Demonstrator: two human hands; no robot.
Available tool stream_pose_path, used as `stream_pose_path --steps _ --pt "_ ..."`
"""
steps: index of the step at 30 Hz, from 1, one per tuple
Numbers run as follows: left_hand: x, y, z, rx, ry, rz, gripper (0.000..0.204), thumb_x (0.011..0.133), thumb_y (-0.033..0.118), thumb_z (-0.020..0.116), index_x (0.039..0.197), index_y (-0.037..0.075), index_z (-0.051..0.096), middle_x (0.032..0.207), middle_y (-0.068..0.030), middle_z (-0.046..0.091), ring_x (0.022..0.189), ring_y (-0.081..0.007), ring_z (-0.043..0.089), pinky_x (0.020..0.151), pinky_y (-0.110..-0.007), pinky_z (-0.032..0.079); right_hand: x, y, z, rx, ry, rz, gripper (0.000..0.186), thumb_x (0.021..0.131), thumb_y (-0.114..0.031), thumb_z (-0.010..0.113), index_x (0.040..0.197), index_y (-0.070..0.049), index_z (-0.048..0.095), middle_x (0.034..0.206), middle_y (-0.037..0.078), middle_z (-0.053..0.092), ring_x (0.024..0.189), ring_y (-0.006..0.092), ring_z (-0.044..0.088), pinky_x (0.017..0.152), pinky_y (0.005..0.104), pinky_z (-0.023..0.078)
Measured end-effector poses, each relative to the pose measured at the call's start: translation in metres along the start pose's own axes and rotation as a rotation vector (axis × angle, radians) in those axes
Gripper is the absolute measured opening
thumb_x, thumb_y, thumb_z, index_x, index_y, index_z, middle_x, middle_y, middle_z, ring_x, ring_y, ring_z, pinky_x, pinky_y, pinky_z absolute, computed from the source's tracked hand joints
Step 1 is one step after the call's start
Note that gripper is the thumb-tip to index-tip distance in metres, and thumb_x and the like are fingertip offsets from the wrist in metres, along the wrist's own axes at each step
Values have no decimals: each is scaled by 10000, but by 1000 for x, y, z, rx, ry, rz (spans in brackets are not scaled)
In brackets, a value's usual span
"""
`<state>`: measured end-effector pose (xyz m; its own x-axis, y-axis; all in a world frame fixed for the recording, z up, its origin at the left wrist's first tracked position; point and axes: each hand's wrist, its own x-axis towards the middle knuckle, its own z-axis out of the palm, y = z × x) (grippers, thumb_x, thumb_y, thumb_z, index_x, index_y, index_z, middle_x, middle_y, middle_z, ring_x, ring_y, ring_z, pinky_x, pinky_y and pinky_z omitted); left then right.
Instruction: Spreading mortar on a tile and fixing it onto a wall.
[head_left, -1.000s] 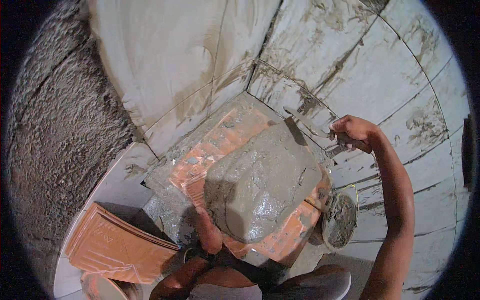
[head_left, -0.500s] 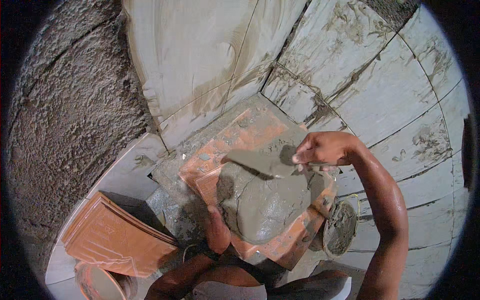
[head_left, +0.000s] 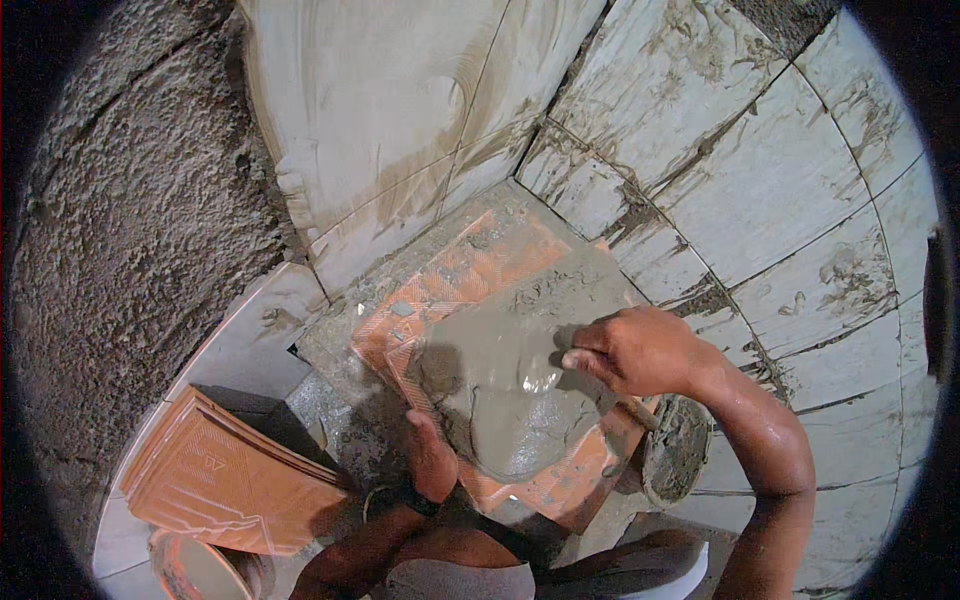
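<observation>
My right hand [head_left: 625, 350] is closed on a trowel over wet grey mortar [head_left: 525, 420]; the blade, coated grey, is hard to separate from the mortar. The mortar covers much of an orange-backed tile [head_left: 470, 250] lying on a grey, mortar-smeared surface in the corner. At the tile's left edge is my left hand [head_left: 435, 460], thumb side up, with most of its fingers hidden. Just right of the tile stands a bucket [head_left: 675, 450] with mortar caked inside.
Stacked orange-backed tiles [head_left: 225, 475] lean at lower left beside another bucket [head_left: 195, 565]. Smeared pale tiled walls [head_left: 750, 180] meet in the corner, and rough cement [head_left: 130, 200] covers the left side. My legs [head_left: 460, 570] show at the bottom.
My right hand has come with the trowel from near the right-hand wall down over the mortar, whose surface now looks smoother. My left hand stays at the tile's edge.
</observation>
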<state>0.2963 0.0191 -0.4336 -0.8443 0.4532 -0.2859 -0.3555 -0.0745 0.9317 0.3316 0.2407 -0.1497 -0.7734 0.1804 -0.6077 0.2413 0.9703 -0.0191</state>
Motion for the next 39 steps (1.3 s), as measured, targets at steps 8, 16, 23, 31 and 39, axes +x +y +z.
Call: stream_pose_path --steps 8,16,23,31,39 --pt "-1 -29 -7 144 -112 53 579 1022 151 470 1496 -72 223 1165 -309 564 1005 -451 556 939 -500 417 -8 104 71 151 429 234 335 992 -333 494 1066 -73 691 891 233 677 857 447 643 748 509 521" --pt "-2 20 -4 324 -16 1 559 1085 311 230 1461 -100 287 1269 -339 517 1056 -485 531 993 -511 378 -18 102 53 758 360 554 374 1002 -336 553 816 -18 622 596 -3 516 494 101 479 496 318 426" --pt "1 10 -5 -216 42 -149 836 1004 667 249 1488 -7 349 1486 -131 411 1328 -269 414 1139 -380 287 -36 57 59 667 182 16 384 1006 -372 556 870 -16 595 684 91 565 617 211 510 601 381 436" --pt "8 24 1 -95 89 -65 789 1004 651 308 1500 39 347 1496 -115 416 1342 -282 408 1139 -386 295 -41 144 102 710 484 267 380 973 -362 586 841 -10 641 597 88 526 587 136 549 558 351 432" --pt "19 25 -3 -633 -149 -284 815 974 679 362 1485 45 355 1481 -116 433 1308 -310 449 1106 -439 347 -32 210 146 770 420 282 411 902 -273 572 586 -51 432 531 -34 406 505 87 367 476 316 335"
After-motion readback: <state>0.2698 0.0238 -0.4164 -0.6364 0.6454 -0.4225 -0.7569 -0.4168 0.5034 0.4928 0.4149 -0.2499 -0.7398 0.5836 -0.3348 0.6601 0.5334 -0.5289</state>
